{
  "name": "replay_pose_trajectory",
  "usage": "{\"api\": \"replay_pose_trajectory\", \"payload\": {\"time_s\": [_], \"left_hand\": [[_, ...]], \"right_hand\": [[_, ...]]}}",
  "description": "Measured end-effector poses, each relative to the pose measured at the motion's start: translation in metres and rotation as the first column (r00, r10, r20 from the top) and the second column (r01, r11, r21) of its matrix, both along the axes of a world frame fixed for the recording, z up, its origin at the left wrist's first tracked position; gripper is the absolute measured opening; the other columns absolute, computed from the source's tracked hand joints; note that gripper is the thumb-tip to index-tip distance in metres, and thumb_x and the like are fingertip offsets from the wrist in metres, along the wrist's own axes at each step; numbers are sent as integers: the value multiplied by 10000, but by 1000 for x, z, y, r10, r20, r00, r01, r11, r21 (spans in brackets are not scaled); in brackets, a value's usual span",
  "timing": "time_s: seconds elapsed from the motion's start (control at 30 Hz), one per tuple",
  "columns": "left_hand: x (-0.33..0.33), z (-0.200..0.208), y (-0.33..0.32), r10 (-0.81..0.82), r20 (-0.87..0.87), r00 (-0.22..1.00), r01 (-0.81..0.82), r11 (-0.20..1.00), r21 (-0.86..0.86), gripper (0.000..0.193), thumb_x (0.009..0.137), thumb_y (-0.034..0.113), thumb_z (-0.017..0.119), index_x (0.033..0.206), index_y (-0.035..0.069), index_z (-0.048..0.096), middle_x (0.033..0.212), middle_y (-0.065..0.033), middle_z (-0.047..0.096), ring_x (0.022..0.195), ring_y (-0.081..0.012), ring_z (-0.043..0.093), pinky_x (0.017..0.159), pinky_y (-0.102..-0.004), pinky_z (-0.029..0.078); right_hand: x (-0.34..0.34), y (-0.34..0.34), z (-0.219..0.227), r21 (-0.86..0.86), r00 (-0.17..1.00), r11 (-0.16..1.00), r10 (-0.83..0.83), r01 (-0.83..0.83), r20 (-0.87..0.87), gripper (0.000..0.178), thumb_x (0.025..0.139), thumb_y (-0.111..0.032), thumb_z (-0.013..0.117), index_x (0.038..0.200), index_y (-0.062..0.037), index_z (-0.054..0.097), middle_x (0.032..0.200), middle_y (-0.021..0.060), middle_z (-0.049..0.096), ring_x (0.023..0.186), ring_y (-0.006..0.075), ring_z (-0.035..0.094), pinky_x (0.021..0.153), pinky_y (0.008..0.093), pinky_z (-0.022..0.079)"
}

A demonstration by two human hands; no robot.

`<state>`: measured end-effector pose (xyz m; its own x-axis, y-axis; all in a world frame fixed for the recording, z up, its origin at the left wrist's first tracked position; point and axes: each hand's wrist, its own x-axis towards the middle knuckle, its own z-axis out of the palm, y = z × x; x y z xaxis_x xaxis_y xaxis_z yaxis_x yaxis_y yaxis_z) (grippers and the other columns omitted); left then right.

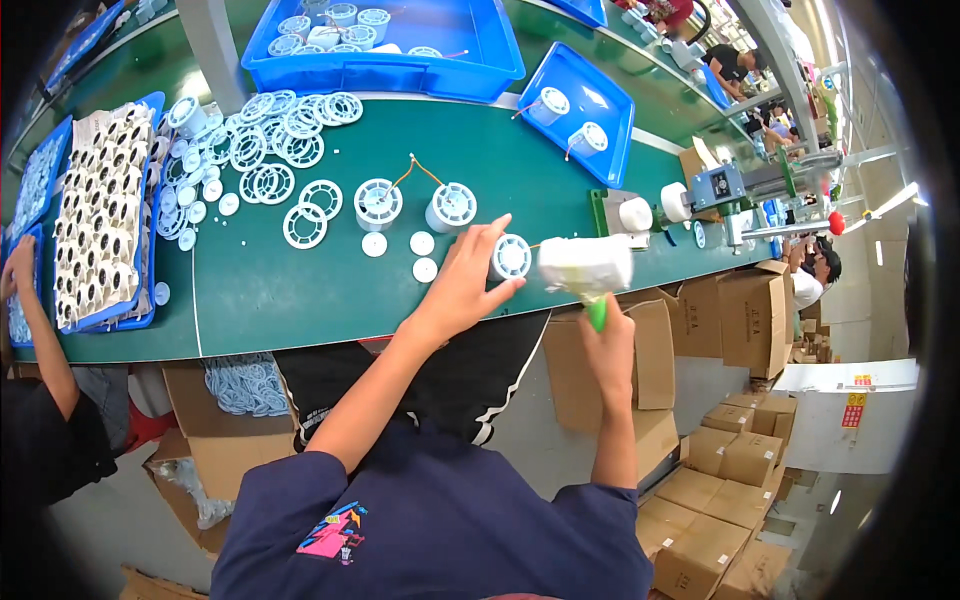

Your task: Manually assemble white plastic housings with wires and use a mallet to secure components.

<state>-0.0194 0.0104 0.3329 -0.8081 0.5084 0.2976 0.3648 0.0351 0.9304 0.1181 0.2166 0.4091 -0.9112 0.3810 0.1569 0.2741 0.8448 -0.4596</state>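
My left hand (463,280) steadies a light-blue slotted round housing (511,257) at the table's near edge, with thumb and fingers on either side of it. In my right hand (608,345) is a mallet (585,264), gripped by its green handle. Its head, wrapped in white and slightly blurred, is raised just right of the housing. Beyond my left hand stand two more housings, one on the left (379,206) and one on the right (451,207), with orange wires between them. Small white discs (423,270) lie beside my left wrist.
Loose light-blue rings (305,226) spread across the left of the green table (290,300). A blue bin (385,75) and a blue tray (620,120) hold housings at the back. A bench press (720,190) stands right; cardboard boxes (745,320) sit below. A co-worker's hand (20,265) reaches in left.
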Motion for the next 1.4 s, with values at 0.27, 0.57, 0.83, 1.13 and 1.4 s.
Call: {"api": "replay_pose_trajectory", "payload": {"time_s": [0.27, 0.57, 0.83, 1.13, 1.4], "left_hand": [[4, -3, 1, 24, -89, 996, -18, 998, 65, 782, 914, 181, 754, 1576, 38, 364, 1353, -208, 553, 1280, -396, 528, 1116, -482, 409], [5, 3, -2, 84, -90, 992, -82, 996, 32, 773, 914, 159, 735, 1568, 2, 354, 1334, -201, 570, 1246, -375, 548, 1092, -473, 416], [6, 4, -3, 54, -15, 998, -53, 999, 9, 780, 916, 120, 721, 1586, 28, 332, 1375, -182, 557, 1277, -358, 544, 1097, -445, 441], [6, 6, -6, -21, 32, 999, 21, 1000, 13, 753, 937, 103, 626, 1610, 24, 298, 1441, -179, 588, 1343, -364, 526, 1178, -465, 366], [3, 6, -6, -59, 54, 997, 57, 998, 34, 687, 963, 49, 548, 1602, 10, 300, 1486, -186, 573, 1375, -378, 507, 1201, -467, 338]], "right_hand": [[-6, 5, -5, 115, 1000, 993, -23, 23, -5, 215, 889, -37, 696, 1092, 29, 668, 807, 254, 679, 703, 396, 687, 656, 427, 525], [-14, 13, 8, 15, 998, 998, -63, 63, -8, 254, 846, -59, 785, 1057, 27, 673, 841, 238, 700, 766, 455, 669, 690, 448, 534], [-31, 13, 17, -43, 999, 998, -48, 47, -21, 180, 870, -58, 737, 1009, 11, 645, 810, 245, 685, 792, 469, 673, 683, 468, 523], [-49, 24, 27, -17, 999, 999, 51, -51, 5, 232, 864, -89, 755, 1034, -1, 624, 813, 248, 680, 796, 487, 662, 672, 495, 517], [-57, 26, 31, -82, 995, 991, 100, -101, -24, 326, 855, -121, 758, 1136, -24, 626, 830, 255, 701, 799, 483, 674, 684, 544, 522]]}}
